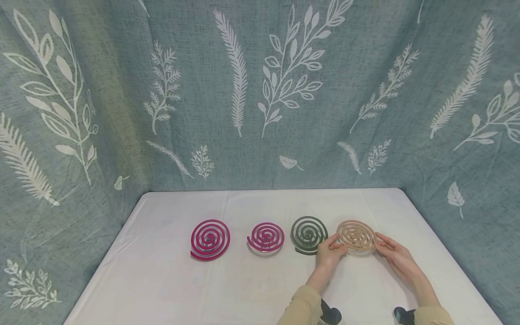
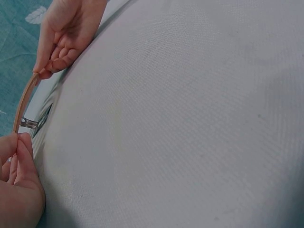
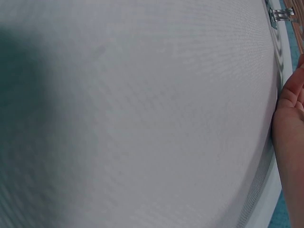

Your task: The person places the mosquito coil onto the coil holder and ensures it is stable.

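A tan mosquito coil (image 1: pixel 355 234) is held level near the right part of the table. My left hand (image 1: pixel 330 255) pinches its left edge between thumb and fingers, and my right hand (image 1: pixel 397 258) pinches the right edge. Seen edge-on in the left wrist view, the coil (image 2: pixel 23 102) has a small metal stand (image 2: pixel 29 123) beneath it. In the right wrist view only part of the coil (image 3: pixel 299 19) and the stand (image 3: pixel 283 14) show at the top right corner. Just left of my left hand lies a dark green coil (image 1: pixel 308 234).
Farther left are a smaller magenta coil (image 1: pixel 266 235) and a larger magenta coil (image 1: pixel 209 239), in a row with the others. They are on a table with a white cloth (image 1: pixel 170 289). A teal curtain with white leaf prints (image 1: pixel 252 162) surrounds the back and sides.
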Tool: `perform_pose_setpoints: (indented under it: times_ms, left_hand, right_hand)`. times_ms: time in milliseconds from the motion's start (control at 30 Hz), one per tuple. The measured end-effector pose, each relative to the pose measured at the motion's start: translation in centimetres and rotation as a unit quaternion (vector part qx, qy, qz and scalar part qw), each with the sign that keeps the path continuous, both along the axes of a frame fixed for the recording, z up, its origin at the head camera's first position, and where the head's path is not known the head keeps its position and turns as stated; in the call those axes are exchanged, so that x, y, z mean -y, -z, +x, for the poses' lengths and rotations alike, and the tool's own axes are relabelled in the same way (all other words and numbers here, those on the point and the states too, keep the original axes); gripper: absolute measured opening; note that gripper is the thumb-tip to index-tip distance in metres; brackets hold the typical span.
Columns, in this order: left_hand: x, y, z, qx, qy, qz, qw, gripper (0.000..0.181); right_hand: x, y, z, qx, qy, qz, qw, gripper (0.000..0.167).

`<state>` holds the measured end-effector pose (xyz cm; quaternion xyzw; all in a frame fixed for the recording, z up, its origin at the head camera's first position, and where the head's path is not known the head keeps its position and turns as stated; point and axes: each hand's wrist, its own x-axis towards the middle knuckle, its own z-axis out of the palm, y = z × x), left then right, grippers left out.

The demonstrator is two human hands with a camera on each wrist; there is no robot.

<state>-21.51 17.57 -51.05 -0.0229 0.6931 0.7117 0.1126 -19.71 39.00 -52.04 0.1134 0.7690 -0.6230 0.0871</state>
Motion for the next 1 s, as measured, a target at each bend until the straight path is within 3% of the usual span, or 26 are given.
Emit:
perform_pose_setpoints:
  times_ms: [1000]
  left_hand:
    - [0.01, 0.08, -0.03, 0.000, 0.004, -0.004, 1.0000, 0.048]
  right_hand:
    - [0.03, -0.13, 0.06, 0.003, -0.004, 0.002, 1.0000, 0.072]
